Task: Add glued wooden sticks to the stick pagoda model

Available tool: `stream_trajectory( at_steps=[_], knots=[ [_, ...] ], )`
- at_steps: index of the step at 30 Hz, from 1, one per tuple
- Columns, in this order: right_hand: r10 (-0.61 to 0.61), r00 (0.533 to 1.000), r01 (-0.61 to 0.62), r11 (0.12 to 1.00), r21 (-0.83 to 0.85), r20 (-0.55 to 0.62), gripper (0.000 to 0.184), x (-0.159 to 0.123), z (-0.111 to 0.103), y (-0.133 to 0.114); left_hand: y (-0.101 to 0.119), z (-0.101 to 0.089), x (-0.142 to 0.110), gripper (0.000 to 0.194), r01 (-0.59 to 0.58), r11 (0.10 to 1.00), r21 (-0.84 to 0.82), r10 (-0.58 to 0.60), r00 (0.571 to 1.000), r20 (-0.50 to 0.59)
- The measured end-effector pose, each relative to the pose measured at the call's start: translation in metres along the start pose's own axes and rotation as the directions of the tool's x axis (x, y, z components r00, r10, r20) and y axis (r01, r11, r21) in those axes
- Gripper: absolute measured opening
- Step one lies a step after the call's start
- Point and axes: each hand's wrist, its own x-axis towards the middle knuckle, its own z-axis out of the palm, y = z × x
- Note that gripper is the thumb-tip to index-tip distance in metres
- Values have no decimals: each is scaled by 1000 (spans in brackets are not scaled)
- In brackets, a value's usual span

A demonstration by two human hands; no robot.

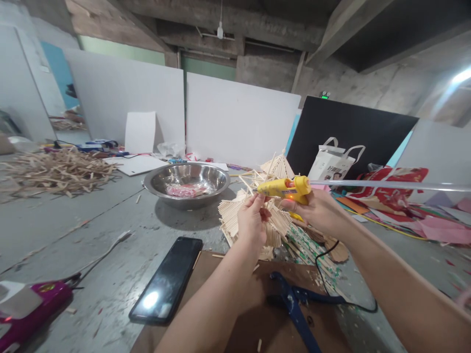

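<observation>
My right hand is wrapped round a yellow hot glue gun, its nozzle pointing left and a clear glue stick running out to the right. My left hand is raised with its fingers pinched at the nozzle tip, on something small I cannot make out. Right behind both hands stands a model built of wooden sticks, with fan-shaped stick panels. The gun's black cord trails down toward me.
A steel bowl with a pink plastic packet sits at centre left. A black phone lies beside a brown board with blue-handled cutters. A heap of loose sticks lies far left, a magenta device bottom left, a white bag and coloured paper right.
</observation>
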Motion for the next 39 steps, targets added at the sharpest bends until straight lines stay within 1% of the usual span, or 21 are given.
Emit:
stream_trajectory(
  at_steps=[5,9,11,13,15,17,19,21,23,25,27,29,30,31,32,33,34,35,36,38,39],
  knots=[
    [9,1000,-9,1000,18,3,33,0,0,1,0,0,0,27,16,1000,13,-16,1000,-13],
    [37,999,-37,999,-19,1,33,-1,0,-1,1,0,0,26,-9,1000,8,9,1000,11],
    [23,1000,-24,999,-34,-15,32,-1,0,-3,1,0,0,27,-11,1000,16,11,1000,19],
    [31,998,-34,999,-39,-58,31,-2,-1,-2,1,0,0,27,3,1000,31,-3,1000,17],
    [94,989,-99,995,-32,-113,31,-4,-5,2,1,0,0,26,12,999,37,-13,1000,11],
    [199,967,-200,980,10,-160,33,-10,-11,13,1,0,0,26,14,999,31,-14,1000,7],
    [317,925,-305,948,87,-209,37,-18,-17,30,2,1,-1,25,18,1000,24,-18,1000,0],
    [441,858,-411,897,163,-265,39,-31,-23,55,2,1,-1,25,28,999,20,-28,1000,-7],
    [601,744,-555,799,230,-292,40,-47,-25,83,3,2,-1,25,29,999,22,-29,999,-13],
    [720,639,-634,692,345,-270,37,-65,-21,113,3,2,-1,25,23,999,29,-23,1000,-18],
    [800,554,-655,589,474,-228,34,-83,-11,139,3,2,-1,26,20,999,43,-19,1000,-20],
    [875,451,-679,464,569,-175,32,-100,1,160,2,2,-1,26,16,998,56,-15,1000,-17],
    [895,424,-681,415,603,-138,31,-108,8,170,2,1,0,26,13,998,62,-12,1000,-14],
    [900,425,-681,385,623,-92,30,-115,14,178,2,1,0,25,10,998,66,-9,1000,-11],
    [912,401,-695,366,619,-88,31,-122,20,187,3,0,0,25,7,998,69,-7,1000,-7],
    [911,408,-700,360,617,-69,31,-128,26,195,3,0,0,25,7,998,70,-6,1000,-6],
    [904,423,-707,372,601,-61,32,-134,30,204,3,0,1,25,8,997,71,-8,1000,-7],
    [907,409,-729,389,563,-98,35,-139,34,213,3,0,1,25,10,997,70,-10,1000,-9],
    [898,423,-749,421,511,-121,37,-143,37,222,3,-1,1,25,12,998,68,-11,1000,-11],
    [892,401,-800,452,396,-208,42,-149,42,238,4,-1,1,24,10,998,66,-10,1000,-12],
    [886,402,-809,462,364,-231,43,-151,43,245,4,-1,1,24,8,998,67,-8,1000,-10]
  ],
)
